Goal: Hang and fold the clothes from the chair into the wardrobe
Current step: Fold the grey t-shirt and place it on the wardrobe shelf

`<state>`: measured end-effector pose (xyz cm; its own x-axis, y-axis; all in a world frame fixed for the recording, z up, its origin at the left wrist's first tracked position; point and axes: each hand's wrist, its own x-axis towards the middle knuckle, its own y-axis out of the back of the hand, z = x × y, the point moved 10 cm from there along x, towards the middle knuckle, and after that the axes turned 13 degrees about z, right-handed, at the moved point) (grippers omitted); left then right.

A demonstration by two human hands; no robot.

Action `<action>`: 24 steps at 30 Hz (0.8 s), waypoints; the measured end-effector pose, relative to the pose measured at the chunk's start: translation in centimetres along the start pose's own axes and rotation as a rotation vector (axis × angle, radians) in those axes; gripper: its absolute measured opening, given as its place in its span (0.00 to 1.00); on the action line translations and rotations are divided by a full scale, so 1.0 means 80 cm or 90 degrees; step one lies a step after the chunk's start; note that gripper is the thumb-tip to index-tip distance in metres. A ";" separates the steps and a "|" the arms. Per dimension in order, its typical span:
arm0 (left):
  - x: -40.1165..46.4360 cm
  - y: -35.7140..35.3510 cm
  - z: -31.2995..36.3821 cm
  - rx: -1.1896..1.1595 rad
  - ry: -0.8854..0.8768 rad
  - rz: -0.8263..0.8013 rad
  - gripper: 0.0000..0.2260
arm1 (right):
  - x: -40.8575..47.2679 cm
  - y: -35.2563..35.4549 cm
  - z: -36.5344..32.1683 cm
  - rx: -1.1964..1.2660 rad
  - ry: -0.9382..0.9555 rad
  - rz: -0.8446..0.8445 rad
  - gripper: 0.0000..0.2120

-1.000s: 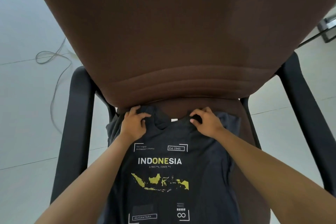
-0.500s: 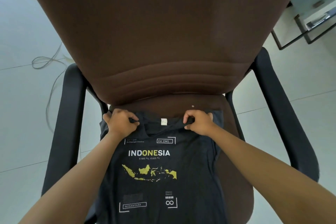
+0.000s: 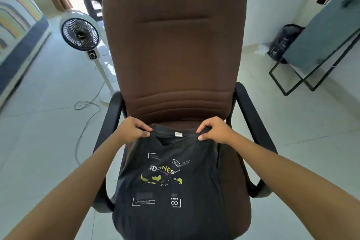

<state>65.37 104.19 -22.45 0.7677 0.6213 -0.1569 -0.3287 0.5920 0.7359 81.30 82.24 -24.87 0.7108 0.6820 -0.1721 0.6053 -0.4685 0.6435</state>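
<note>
A dark grey T-shirt (image 3: 171, 185) with white "INDONESIA" lettering and a yellow map print drapes over the seat of a brown office chair (image 3: 175, 45) with black armrests. My left hand (image 3: 132, 130) pinches the shirt's left shoulder beside the collar. My right hand (image 3: 213, 130) pinches the right shoulder. The collar is raised off the seat and stretched between both hands, while the lower part still rests on the seat and hangs over its front edge.
A white standing fan (image 3: 79, 34) with a trailing cord (image 3: 85, 107) stands left of the chair. A striped mattress (image 3: 17, 31) lies far left. A black metal frame with a grey panel (image 3: 315, 45) and a dark bag (image 3: 284, 41) stand at the right.
Both hands have lifted the shirt's shoulders up and towards me, off the seat's back. The view has tilted up, showing the whole chair back and the room.
</note>
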 end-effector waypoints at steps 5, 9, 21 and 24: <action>-0.123 0.085 0.096 0.030 -0.094 0.056 0.13 | -0.102 0.080 -0.075 -0.080 0.094 0.094 0.11; -0.220 0.147 0.159 0.095 -0.151 0.120 0.16 | -0.198 0.129 -0.140 -0.107 0.174 0.112 0.07; -0.381 0.245 0.274 0.058 -0.271 0.237 0.05 | -0.372 0.227 -0.260 -0.080 0.281 0.177 0.08; -0.392 0.261 0.290 0.051 -0.309 0.239 0.05 | -0.395 0.246 -0.283 -0.129 0.309 0.200 0.06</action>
<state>47.18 85.18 13.14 0.7763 0.4642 0.4265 -0.5973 0.3254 0.7330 62.61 64.18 10.12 0.5710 0.7285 0.3784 0.2783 -0.6054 0.7457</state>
